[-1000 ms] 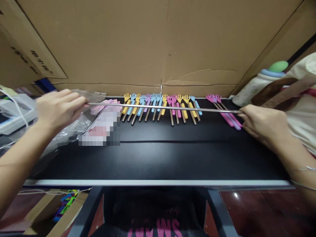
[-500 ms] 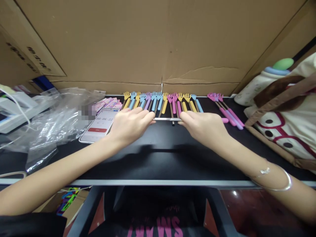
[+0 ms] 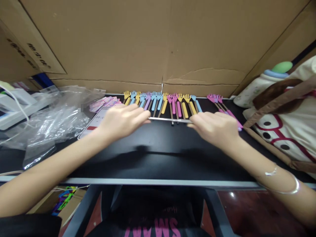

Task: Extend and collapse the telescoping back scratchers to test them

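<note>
My left hand (image 3: 124, 120) and my right hand (image 3: 216, 128) are both closed on a back scratcher with a thin metal rod (image 3: 170, 119). The rod runs level between the two fists, above the black tabletop. Its two ends are hidden inside my hands. Just behind it lies a row of back scratchers with yellow, blue, purple and pink claw heads, such as a yellow one (image 3: 164, 104) and a pink one (image 3: 174, 103). Several pink and purple back scratchers (image 3: 228, 110) lie apart from that row, partly behind my right hand.
A phone (image 3: 86, 131) lies partly under my left forearm. Clear plastic bags (image 3: 59, 115) and pink printed cards (image 3: 103, 103) are on the left. A bag (image 3: 281, 128) and a bottle (image 3: 254, 87) stand on the right. Cardboard (image 3: 148, 42) walls the back.
My hands have moved further apart, and a longer stretch of the metal rod shows between them. The pink handle end beyond my right hand no longer shows.
</note>
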Demonstrator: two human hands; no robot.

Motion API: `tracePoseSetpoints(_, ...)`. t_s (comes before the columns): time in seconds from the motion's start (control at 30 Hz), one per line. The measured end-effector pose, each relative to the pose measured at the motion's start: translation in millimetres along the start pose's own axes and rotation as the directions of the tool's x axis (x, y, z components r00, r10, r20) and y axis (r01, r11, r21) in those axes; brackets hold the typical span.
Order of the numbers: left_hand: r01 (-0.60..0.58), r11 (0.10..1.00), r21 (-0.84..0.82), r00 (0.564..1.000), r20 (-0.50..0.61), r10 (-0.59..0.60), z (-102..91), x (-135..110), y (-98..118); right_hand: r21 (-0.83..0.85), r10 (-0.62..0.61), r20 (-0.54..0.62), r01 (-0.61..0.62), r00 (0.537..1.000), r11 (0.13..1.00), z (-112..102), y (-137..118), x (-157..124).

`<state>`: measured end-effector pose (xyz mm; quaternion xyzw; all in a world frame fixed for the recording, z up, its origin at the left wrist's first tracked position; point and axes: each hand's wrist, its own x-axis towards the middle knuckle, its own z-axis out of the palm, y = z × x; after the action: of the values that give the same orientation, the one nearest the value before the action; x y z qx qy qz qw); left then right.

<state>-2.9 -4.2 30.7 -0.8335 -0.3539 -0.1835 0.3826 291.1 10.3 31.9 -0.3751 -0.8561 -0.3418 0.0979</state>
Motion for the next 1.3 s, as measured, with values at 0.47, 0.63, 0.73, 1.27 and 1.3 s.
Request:
tracePoseSetpoints(0.47, 0.179, 0.971, 0.161, 0.965, 0.162, -0.205, -2.0, -87, -113, -0.128, 0.34, 0.27, -0.316, 0.901, 0.94, 25, 125, -94)
tracePoseSetpoints(0.63, 0.237, 0.962, 0.138, 0.961, 0.111, -0.253, -12.7, -91, -123, -0.148, 0.454, 0.333, -0.43, 0.827, 0.891, 25, 139, -100)
tracePoseSetpoints(0.73, 0.241, 0.959, 0.148, 0.959, 0.118, -0.259, -11.2, -98, -127, -0.094, 0.433, 0.389, -0.432, 0.813, 0.897, 27, 139, -98)
tracePoseSetpoints(1.27, 0.252, 0.951, 0.177, 0.937, 0.2, -0.286, -0.1, -131, -130, -0.176, 0.465, 0.298, -0.431, 0.834, 0.885, 27, 110, -89)
tracePoseSetpoints(1.3, 0.262, 0.945, 0.195, 0.935, 0.191, -0.299, -1.2, -130, -130, -0.178, 0.491, 0.298, -0.457, 0.819, 0.871, 27, 109, -87)
